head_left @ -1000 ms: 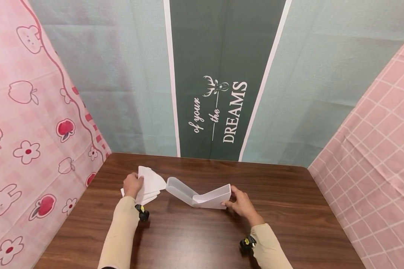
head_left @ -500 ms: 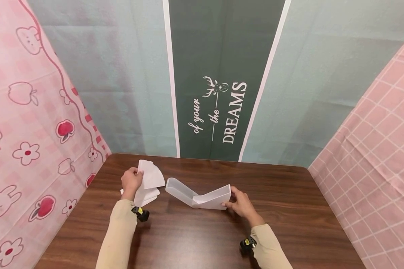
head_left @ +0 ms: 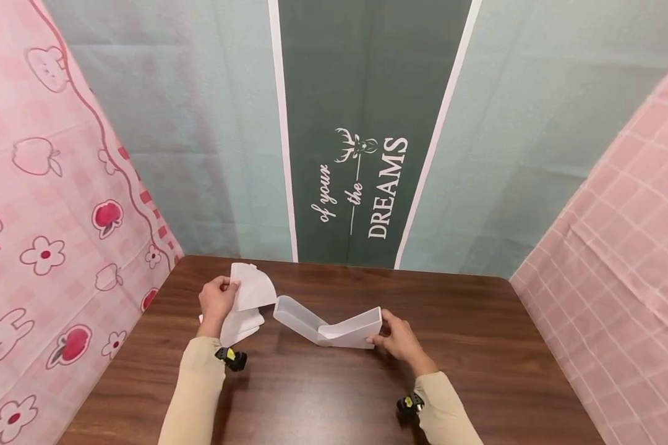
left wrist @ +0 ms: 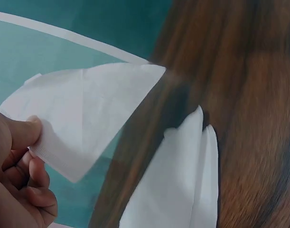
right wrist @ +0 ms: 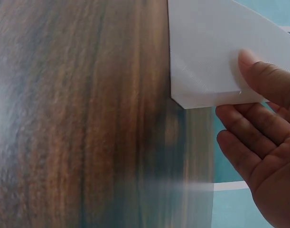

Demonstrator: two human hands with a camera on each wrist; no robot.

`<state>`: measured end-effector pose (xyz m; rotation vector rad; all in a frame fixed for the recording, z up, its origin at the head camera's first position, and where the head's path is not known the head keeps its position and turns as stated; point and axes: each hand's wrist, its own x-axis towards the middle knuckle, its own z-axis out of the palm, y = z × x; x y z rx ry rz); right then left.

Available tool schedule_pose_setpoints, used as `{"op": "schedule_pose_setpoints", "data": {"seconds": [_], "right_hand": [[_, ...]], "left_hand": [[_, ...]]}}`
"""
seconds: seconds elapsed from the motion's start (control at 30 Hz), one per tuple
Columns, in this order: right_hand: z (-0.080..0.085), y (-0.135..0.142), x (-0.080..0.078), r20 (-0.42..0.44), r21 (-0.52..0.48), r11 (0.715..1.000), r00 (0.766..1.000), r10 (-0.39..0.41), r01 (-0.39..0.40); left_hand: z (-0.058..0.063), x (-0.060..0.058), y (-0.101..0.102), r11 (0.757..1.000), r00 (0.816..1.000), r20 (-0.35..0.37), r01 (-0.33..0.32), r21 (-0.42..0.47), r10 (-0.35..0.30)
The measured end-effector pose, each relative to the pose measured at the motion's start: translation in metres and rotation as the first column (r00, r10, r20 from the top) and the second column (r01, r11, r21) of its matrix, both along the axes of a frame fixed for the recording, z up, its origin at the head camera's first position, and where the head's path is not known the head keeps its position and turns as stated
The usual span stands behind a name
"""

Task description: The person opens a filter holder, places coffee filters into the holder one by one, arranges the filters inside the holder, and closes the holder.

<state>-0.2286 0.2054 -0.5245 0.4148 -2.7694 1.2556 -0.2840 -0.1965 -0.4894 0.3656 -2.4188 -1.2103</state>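
Note:
My left hand (head_left: 216,299) pinches a white cone coffee filter (head_left: 253,286) by its crimped straight edge, thumb on top. Raised above the tabletop, the filter's lower corner comes close to the left arm of a V-shaped white plastic holder (head_left: 349,326); whether they touch I cannot tell. Under it lie more coffee filters (left wrist: 166,190), loosely fanned on the table. My right hand (head_left: 399,336) grips the holder's right end, thumb on its near face (right wrist: 206,57) and the other fingers at the end and behind. The holder stands on the table with its V facing up.
A brown wood-grain table (head_left: 323,395) carries everything. Behind it hangs a green cloth (head_left: 362,74) with white lettering. Pink patterned cloths (head_left: 50,222) close off both sides.
My left hand has lifted one coffee filter off the others, away from me, then shifted it slightly right. My right hand and the holder have stayed in place.

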Motion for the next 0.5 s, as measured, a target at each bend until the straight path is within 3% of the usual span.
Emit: {"op": "schedule_pose_setpoints", "data": {"seconds": [0.23, 0.5], "right_hand": [[-0.001, -0.001, 0.002, 0.005, -0.008, 1.000, 1.000, 0.002, -0.002], [-0.002, -0.002, 0.003, 0.008, -0.023, 1.000, 1.000, -0.013, 0.014]], "left_hand": [[0.002, 0.011, 0.010, 0.999, 0.999, -0.049, -0.006, 0.037, 0.008], [0.008, 0.016, 0.019, 0.998, 0.996, -0.087, 0.018, 0.053, -0.013]]}}
